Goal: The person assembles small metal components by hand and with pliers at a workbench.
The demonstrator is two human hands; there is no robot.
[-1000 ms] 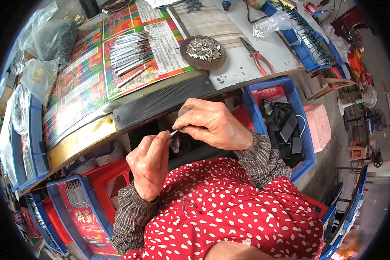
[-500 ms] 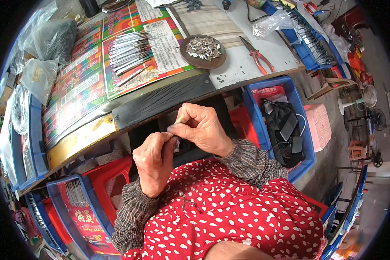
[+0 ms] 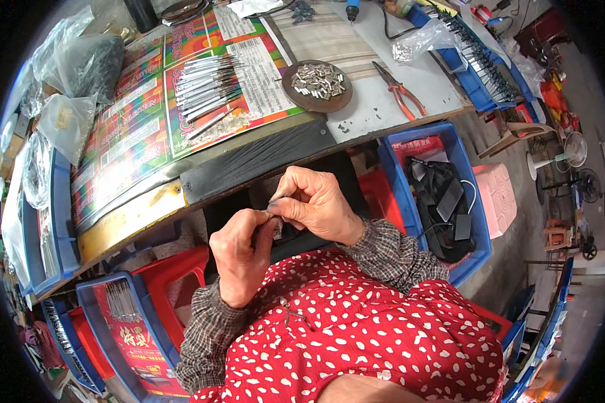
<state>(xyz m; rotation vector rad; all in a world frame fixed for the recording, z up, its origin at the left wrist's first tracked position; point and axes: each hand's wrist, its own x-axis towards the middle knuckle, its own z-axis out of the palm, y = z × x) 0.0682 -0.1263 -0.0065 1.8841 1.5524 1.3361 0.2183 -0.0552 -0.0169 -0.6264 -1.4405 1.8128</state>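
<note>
My left hand and my right hand meet over my lap, just short of the table's front edge. Both are closed in a pinch, fingertips almost touching; whatever small thing lies between them is hidden by the fingers. Beyond them on the table, a row of thin silver rods with dark tips lies on a colourful printed sheet. To the right of the rods, a round brown dish holds many short silver metal tubes. Pliers with red handles rest farther right, jaws pointing away.
A blue crate with a black bag and cables stands right of my lap. Another blue crate and a red stool are at the left. Plastic bags pile up at the table's left. A blue-handled tool is at the back.
The whole view has shifted slightly. Both hands keep their pinch at nearly the same place, with the fingertips only slightly rearranged.
</note>
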